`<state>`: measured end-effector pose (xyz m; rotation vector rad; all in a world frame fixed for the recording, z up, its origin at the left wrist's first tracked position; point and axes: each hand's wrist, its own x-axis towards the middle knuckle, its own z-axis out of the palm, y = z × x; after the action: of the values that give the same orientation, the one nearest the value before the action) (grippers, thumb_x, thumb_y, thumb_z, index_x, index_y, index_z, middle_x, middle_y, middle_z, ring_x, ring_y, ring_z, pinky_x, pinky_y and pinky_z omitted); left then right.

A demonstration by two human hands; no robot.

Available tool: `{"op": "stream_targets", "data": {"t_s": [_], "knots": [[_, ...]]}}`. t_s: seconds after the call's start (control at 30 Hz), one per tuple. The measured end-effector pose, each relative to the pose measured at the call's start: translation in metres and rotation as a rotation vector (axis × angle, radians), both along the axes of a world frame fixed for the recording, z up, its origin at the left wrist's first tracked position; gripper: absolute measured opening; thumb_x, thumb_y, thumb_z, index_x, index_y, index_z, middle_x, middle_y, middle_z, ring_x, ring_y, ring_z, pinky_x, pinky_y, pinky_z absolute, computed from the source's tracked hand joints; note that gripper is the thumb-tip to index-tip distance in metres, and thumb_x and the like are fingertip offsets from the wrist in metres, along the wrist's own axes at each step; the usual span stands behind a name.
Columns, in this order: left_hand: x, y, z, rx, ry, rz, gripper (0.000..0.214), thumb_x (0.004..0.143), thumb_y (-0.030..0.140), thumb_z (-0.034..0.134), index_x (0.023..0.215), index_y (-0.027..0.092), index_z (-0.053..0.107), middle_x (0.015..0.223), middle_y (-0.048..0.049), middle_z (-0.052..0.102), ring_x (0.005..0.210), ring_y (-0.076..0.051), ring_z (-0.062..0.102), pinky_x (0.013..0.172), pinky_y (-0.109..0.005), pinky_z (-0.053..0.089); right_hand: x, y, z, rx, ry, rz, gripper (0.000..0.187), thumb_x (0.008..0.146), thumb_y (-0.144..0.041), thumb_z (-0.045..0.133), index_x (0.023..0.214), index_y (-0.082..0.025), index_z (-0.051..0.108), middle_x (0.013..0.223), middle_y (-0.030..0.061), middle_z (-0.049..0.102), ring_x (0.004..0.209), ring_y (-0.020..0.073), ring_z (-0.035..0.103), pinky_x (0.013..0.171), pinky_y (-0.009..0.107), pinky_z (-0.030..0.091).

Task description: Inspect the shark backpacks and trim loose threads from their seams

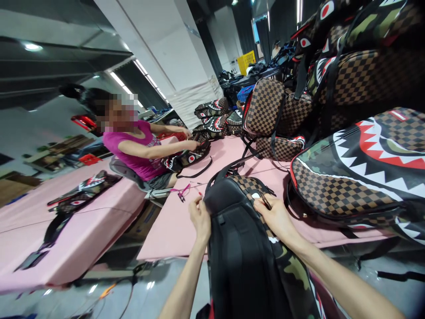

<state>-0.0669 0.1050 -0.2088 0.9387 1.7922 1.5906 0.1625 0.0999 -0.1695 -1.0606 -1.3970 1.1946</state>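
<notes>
A backpack point(235, 248) with a black padded back panel and checkered, camouflage-print side lies lengthwise in front of me, its top away from me on the pink table. My left hand point(201, 217) is closed at the panel's upper left edge, fingers curled against it. On the other side, my right hand point(274, 217) is closed in a pinch near the checkered side. A thin dark tool point(265, 200) pokes out between its thumb and fingers; its exact kind is unclear. Black straps point(229, 166) curve over the backpack's far end.
Across the pink table point(166, 235), a co-worker point(133, 141) handles a similar bag point(187, 157). Magenta-handled snips point(181, 192) lie left of my backpack. A large shark-mouth backpack point(361, 173) and piled checkered bags point(265, 106) crowd the right. Another bag point(83, 190) rests on the left table.
</notes>
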Motion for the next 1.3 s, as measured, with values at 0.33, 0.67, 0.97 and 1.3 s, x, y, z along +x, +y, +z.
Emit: {"op": "stream_targets", "data": {"t_s": [0.33, 0.67, 0.97, 1.3], "knots": [[0.066, -0.034, 0.057, 0.163, -0.106, -0.674, 0.042, 0.077, 0.050, 0.059, 0.055, 0.017, 0.047, 0.063, -0.0007, 0.041, 0.064, -0.014, 0.038, 0.063, -0.028, 0.033, -0.001, -0.018, 0.003, 0.095, -0.009, 0.024, 0.023, 0.086, -0.032, 0.048, 0.084, -0.020, 0.067, 0.086, 0.0037, 0.061, 0.084, 0.0177, 0.058, 0.077, 0.029, 0.043], [0.060, -0.028, 0.057, 0.160, -0.062, -0.700, 0.043, 0.079, 0.050, 0.057, 0.054, 0.017, 0.047, 0.062, -0.0007, 0.041, 0.063, -0.014, 0.039, 0.063, -0.028, 0.034, -0.004, -0.012, -0.003, 0.118, 0.025, -0.004, 0.026, 0.086, -0.036, 0.050, 0.090, -0.020, 0.069, 0.094, 0.0065, 0.065, 0.092, 0.0206, 0.060, 0.085, 0.033, 0.045], [0.045, -0.049, -0.018, -0.005, 0.418, -0.316, 0.041, 0.071, 0.022, 0.066, 0.112, 0.020, 0.060, 0.135, -0.0102, 0.046, 0.136, -0.030, 0.019, 0.111, -0.042, 0.008, 0.086, -0.031, -0.080, -0.116, -0.495, -0.178, 0.041, 0.082, -0.039, 0.052, 0.114, -0.017, 0.063, 0.114, 0.0113, 0.065, 0.107, 0.0281, 0.058, 0.094, 0.043, 0.039], [-0.017, -0.112, -0.103, -0.516, 0.349, -0.015, 0.022, 0.080, 0.036, 0.053, 0.094, 0.020, 0.059, 0.082, -0.0075, 0.064, 0.098, -0.031, 0.057, 0.092, -0.039, 0.037, 0.107, -0.031, -0.130, -0.302, -0.106, -0.215, 0.040, 0.073, -0.049, 0.057, 0.082, -0.011, 0.067, 0.076, 0.0044, 0.065, 0.071, 0.0159, 0.055, 0.069, 0.028, 0.041]]}}
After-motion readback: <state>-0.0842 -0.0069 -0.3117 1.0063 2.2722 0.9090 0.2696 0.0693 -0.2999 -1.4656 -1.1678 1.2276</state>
